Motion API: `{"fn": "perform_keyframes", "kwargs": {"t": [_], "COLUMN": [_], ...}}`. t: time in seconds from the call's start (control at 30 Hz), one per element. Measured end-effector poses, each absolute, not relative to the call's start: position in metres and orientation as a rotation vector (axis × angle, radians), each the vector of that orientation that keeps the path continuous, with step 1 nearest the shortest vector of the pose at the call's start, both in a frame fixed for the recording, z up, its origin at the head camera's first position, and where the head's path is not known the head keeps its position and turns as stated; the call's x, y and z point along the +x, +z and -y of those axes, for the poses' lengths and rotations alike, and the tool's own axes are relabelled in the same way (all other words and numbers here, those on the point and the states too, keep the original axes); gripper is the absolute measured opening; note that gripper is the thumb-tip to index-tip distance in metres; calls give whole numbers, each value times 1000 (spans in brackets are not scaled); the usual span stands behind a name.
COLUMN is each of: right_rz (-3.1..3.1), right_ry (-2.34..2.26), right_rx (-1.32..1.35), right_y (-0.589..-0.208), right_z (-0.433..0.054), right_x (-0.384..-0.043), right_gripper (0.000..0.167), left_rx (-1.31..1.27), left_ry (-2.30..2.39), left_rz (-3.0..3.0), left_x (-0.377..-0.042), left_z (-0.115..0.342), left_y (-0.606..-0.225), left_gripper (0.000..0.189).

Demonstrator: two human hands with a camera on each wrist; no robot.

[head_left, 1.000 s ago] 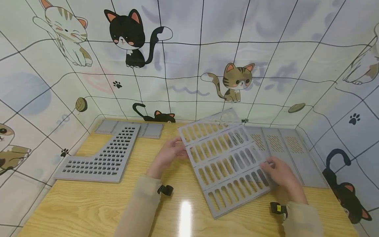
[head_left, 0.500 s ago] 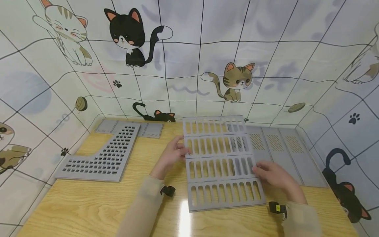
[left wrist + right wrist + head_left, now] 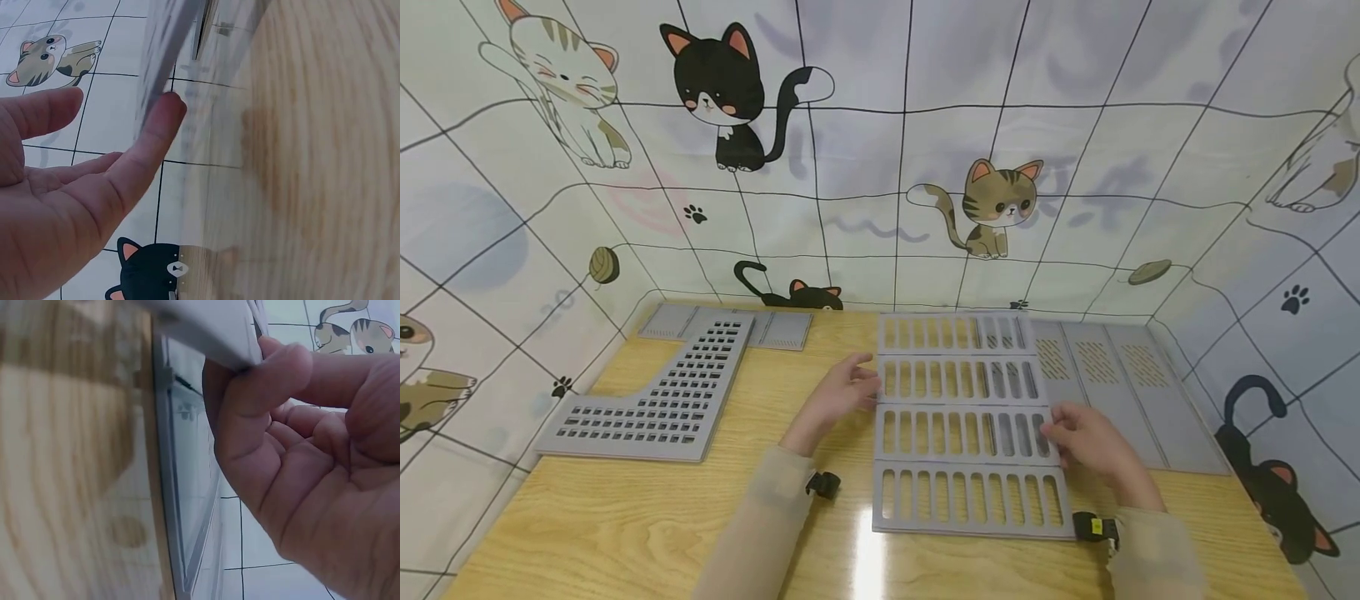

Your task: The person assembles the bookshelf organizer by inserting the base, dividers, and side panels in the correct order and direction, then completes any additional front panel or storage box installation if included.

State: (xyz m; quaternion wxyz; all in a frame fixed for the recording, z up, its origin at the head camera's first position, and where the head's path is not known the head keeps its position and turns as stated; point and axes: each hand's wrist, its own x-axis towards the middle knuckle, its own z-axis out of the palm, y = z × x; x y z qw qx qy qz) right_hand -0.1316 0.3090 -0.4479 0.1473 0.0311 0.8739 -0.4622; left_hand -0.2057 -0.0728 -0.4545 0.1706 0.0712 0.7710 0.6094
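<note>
A grey slotted panel point(image 3: 962, 463), with rows of long rounded openings, is held just over the wooden table in the head view. My right hand point(image 3: 1090, 437) grips its right edge; in the right wrist view the thumb and curled index finger of that hand point(image 3: 300, 462) pinch the rim. At the left edge is my left hand point(image 3: 837, 396). The left wrist view shows this hand point(image 3: 69, 206) with a fingertip touching the panel's edge point(image 3: 169, 56) and the thumb standing apart from it.
A grey stepped panel with small square holes point(image 3: 647, 406) lies at left, partly over a flat grey panel point(image 3: 784, 330) near the wall. On the right lies a larger grey panel with slanted slits point(image 3: 1187, 429), partly under the slotted one. Cat-print cloth point(image 3: 865, 150) surrounds the table.
The slotted panel has turned from a slant to nearly straight, and its far edge has come down toward the table. Both hands have stayed near its sides.
</note>
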Motion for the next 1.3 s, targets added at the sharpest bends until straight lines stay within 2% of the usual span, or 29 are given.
{"fn": "perform_keyframes", "kwargs": {"t": [0.3,0.4,0.73,1.3], "right_rz": [-2607,-2611,-2586,-2584], "right_ry": [-1218,-1206,-1209,-1203], "right_rx": [148,164,159,117], "right_y": [-454,-455,-458,-449], "right_z": [-308,-308,-310,-315], "right_x": [-134,-135,-137,-134], "right_gripper": [13,17,47,57], "left_rx": [219,218,206,176], "left_ry": [1613,1532,1223,750], "left_rz": [-2351,-2448,-2740,-3048], "left_x": [-200,-198,-191,-192], "left_z": [84,92,142,229], "left_y": [-442,-438,-438,-432], "left_gripper": [56,55,57,55]}}
